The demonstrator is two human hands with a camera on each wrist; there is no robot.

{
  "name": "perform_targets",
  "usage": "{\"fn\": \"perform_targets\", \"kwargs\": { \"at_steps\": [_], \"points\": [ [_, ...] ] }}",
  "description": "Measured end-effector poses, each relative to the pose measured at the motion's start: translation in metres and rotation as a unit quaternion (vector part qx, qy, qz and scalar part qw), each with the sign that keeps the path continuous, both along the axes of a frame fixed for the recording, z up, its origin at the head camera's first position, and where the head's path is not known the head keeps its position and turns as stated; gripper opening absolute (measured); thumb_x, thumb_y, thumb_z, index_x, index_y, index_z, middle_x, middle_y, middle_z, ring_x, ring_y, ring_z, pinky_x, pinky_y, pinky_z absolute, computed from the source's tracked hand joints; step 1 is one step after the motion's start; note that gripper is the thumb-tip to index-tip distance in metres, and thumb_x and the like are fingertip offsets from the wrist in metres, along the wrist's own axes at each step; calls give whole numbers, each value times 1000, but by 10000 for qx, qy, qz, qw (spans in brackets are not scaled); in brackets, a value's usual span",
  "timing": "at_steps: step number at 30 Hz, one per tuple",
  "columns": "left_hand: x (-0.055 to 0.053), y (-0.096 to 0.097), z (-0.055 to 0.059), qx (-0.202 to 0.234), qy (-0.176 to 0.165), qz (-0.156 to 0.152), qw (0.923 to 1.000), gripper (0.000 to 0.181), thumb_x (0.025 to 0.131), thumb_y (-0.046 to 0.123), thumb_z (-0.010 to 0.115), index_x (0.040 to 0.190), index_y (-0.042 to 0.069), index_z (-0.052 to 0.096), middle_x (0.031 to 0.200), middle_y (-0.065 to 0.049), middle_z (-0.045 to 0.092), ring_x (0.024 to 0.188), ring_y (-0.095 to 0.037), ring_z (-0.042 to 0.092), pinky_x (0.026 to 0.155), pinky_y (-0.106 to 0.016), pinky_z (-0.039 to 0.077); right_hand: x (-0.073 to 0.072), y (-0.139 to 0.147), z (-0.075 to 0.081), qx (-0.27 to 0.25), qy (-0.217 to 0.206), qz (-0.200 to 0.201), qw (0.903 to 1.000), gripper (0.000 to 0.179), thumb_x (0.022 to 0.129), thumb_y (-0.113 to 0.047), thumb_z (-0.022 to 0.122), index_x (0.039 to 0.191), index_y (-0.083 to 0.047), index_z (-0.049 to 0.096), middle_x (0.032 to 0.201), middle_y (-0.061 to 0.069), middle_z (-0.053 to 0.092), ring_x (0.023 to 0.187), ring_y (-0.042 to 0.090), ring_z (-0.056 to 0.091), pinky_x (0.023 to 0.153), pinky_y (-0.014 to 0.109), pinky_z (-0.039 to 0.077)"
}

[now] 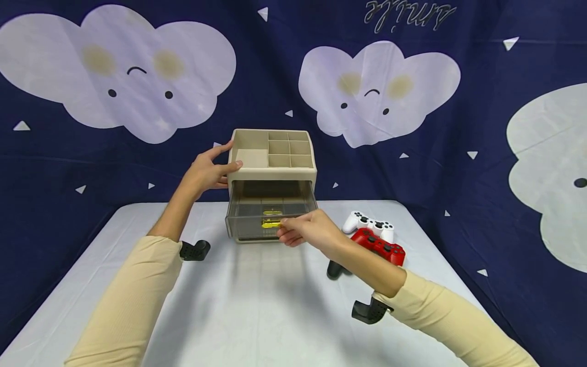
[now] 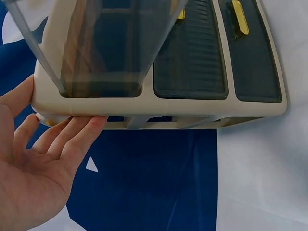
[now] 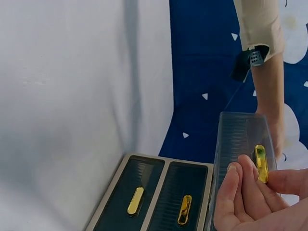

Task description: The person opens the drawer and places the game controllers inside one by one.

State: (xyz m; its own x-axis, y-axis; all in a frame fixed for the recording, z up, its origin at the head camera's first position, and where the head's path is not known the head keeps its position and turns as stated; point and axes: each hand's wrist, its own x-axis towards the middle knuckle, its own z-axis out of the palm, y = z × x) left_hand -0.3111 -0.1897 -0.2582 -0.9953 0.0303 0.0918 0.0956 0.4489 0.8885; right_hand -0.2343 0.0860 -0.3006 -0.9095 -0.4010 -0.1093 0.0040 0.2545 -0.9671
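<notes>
A cream desktop drawer organizer (image 1: 271, 174) stands at the back of the table, with an open compartmented top. Its smoky clear top drawer (image 1: 247, 224) is pulled out. My right hand (image 1: 312, 232) pinches that drawer's gold handle (image 3: 261, 163) between thumb and fingers. At the organizer's upper left side, my left hand (image 1: 208, 171) holds the corner, its thumb and fingers spread around the edge (image 2: 86, 107). In the right wrist view, two lower drawers, a middle one (image 3: 168, 211) and a bottom one (image 3: 120, 211), are closed, each with a gold handle.
Right of the organizer lie a white game controller (image 1: 355, 221), a red one (image 1: 378, 247) and a black one (image 1: 335, 270), close together. A dark blue cloud-print curtain (image 1: 266, 76) hangs behind the white-covered table (image 1: 257, 316).
</notes>
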Motion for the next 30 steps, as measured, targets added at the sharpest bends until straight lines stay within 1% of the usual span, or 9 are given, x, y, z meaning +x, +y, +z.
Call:
{"fn": "perform_targets", "kwargs": {
  "at_steps": [3, 5, 9, 12, 16, 19, 22, 24, 30],
  "points": [
    [0, -1, 0, 4, 0, -8, 10000, 78, 99, 38, 68, 162, 38, 23, 165, -18, 27, 116, -42, 67, 97, -48, 57, 2, 0, 1, 29, 8, -3, 10000, 31, 99, -21, 66, 106, 7, 76, 95, 14, 79, 78, 14, 74, 86, 40, 61],
    [0, -1, -1, 11, -9, -26, 10000, 77, 99, 38, 67, 162, 38, 22, 165, -18, 27, 117, -42, 67, 97, -48, 56, 2, 0, 0, 31, 0, -5, 10000, 31, 99, -21, 66, 105, 7, 77, 93, 13, 79, 78, 15, 74, 84, 37, 62],
    [0, -1, -1, 10, 4, -39, 10000, 78, 99, 38, 67, 162, 38, 22, 162, -20, 33, 117, -42, 67, 97, -48, 57, 2, 1, -4, 42, -13, 19, 10000, 30, 99, -22, 66, 102, 5, 78, 89, 9, 79, 79, 15, 74, 81, 35, 62],
    [-1, -1, -1, 6, 29, -23, 10000, 78, 99, 38, 67, 162, 37, 22, 161, -20, 34, 117, -41, 67, 96, -48, 57, 2, 1, -6, 74, 3, 58, 10000, 30, 99, -23, 65, 100, 5, 78, 88, 8, 79, 79, 14, 74, 81, 35, 62],
    [-1, -2, -1, 29, 23, -20, 10000, 78, 99, 38, 67, 162, 37, 22, 164, -19, 30, 116, -41, 67, 97, -48, 57, 2, 1, -8, 94, 46, 101, 9999, 31, 100, -23, 64, 101, 5, 78, 87, 8, 78, 78, 13, 73, 80, 33, 62],
    [-1, -3, -2, 27, -1, -45, 10000, 77, 99, 38, 67, 162, 37, 22, 165, -18, 27, 117, -41, 67, 97, -48, 56, 3, 1, -9, 129, 55, 185, 9997, 33, 101, -23, 63, 104, 7, 77, 90, 10, 79, 79, 12, 73, 83, 35, 62],
    [-1, -3, -3, -2, 16, -70, 10000, 77, 99, 38, 66, 162, 38, 21, 165, -19, 28, 118, -41, 66, 97, -48, 56, 2, 3, -7, 233, 2, 355, 9991, 36, 102, -24, 61, 108, 8, 75, 96, 12, 78, 82, 13, 74, 87, 38, 61],
    [-2, -2, -3, -24, 57, -76, 10000, 77, 100, 38, 66, 162, 38, 21, 163, -20, 31, 119, -42, 66, 98, -49, 56, 1, 5, -5, 337, -34, 556, 9979, 38, 104, -24, 59, 112, 10, 73, 101, 14, 78, 85, 13, 74, 89, 38, 61],
    [-2, -1, -3, -85, 82, -35, 9999, 77, 100, 39, 66, 162, 38, 21, 161, -22, 34, 120, -42, 65, 98, -50, 56, -3, 16, 10, 914, -105, 1141, 9892, 39, 105, -26, 55, 118, 7, 71, 109, 15, 76, 94, 18, 74, 90, 36, 60]
  ]
}}
